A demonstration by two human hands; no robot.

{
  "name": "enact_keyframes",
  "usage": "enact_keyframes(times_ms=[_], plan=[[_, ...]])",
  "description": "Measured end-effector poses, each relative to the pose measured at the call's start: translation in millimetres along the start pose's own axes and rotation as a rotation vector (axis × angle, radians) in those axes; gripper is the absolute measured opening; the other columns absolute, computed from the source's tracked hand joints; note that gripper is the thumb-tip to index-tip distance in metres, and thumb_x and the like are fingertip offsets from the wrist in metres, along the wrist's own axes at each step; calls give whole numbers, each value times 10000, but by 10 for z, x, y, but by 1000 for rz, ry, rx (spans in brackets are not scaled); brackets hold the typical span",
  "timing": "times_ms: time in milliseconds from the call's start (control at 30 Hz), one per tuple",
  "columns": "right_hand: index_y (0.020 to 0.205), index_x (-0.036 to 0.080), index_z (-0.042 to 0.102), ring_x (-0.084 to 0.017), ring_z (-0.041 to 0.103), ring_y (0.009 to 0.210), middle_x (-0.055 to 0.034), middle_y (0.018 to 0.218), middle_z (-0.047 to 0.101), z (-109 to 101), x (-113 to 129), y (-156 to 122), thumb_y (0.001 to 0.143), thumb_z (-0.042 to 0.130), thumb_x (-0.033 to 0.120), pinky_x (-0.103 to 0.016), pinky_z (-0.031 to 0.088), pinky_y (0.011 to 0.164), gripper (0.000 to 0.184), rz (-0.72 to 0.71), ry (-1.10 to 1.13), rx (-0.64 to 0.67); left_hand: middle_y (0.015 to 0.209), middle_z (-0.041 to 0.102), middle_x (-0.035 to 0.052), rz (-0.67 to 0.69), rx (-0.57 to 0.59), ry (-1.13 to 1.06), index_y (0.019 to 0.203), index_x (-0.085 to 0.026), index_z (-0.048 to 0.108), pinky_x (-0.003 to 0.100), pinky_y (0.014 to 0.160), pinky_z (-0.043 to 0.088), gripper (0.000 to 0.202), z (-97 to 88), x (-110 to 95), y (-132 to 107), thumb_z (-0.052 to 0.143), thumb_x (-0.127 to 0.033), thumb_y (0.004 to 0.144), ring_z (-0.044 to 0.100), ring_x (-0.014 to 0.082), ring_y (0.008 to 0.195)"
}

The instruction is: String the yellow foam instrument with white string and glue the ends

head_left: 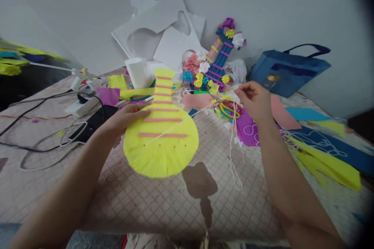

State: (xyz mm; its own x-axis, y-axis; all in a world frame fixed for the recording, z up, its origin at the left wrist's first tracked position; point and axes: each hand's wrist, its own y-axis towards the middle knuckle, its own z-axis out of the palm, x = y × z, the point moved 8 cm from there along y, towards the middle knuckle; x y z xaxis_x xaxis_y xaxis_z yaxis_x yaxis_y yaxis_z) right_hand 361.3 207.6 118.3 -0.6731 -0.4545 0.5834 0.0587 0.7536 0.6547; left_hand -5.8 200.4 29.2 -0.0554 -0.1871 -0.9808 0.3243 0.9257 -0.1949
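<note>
My left hand (125, 117) grips the left edge of a yellow guitar-shaped foam cutout (162, 140) with pink strips across it, held above the floor. A white string (181, 122) runs taut from a hole in the cutout's round body up to my right hand (254, 99), which pinches its end. More of the white string (233, 155) hangs down from that hand to the floor.
A blue flower-decorated guitar model (217, 60) leans on the wall beside white foam boards (163, 31). A blue bag (288, 70) sits at right. Coloured foam scraps (324, 155), rubber bands (230, 109), cables (43, 140) and a phone (93, 126) lie around.
</note>
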Motion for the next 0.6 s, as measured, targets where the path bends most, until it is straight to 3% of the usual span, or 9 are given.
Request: enact_keyframes(times_ms=[133,300,400,533,600], plan=[[751,205,556,-108,474,521,5,630,535,69,-44,-10,795,605,301,-256,376,511,117,-4,-6,39,920,732,108,-196,266,-78,1093,-111,654,372,692,568,393,315,206,-50,700,-293,747,698,260,797],[737,196,556,-123,513,573,9,637,550,244,-115,-37,792,592,322,-278,430,576,142,-17,-13,151,968,723,128,-190,300,-16,1097,-144,660,383,673,573,437,454,247,-51,725,-334,710,699,278,806],[734,190,556,-132,531,603,6,639,549,229,-114,-38,787,592,320,-274,433,587,146,-23,-19,137,941,726,113,-4,137,59,1102,-160,659,382,696,573,438,304,59,-12,712,-362,717,699,262,789],[741,184,551,-105,480,539,9,633,537,187,-107,-31,786,594,296,-253,402,548,128,3,16,119,999,704,78,453,-317,319,1128,-178,636,302,693,559,382,-40,-428,-178,642,-360,793,673,204,814],[746,183,551,-106,482,542,9,631,535,200,-123,-25,784,597,306,-247,392,539,136,13,30,134,1010,692,70,668,-552,566,1149,-182,619,286,715,544,357,-81,-615,-363,608,-335,827,661,195,832]])
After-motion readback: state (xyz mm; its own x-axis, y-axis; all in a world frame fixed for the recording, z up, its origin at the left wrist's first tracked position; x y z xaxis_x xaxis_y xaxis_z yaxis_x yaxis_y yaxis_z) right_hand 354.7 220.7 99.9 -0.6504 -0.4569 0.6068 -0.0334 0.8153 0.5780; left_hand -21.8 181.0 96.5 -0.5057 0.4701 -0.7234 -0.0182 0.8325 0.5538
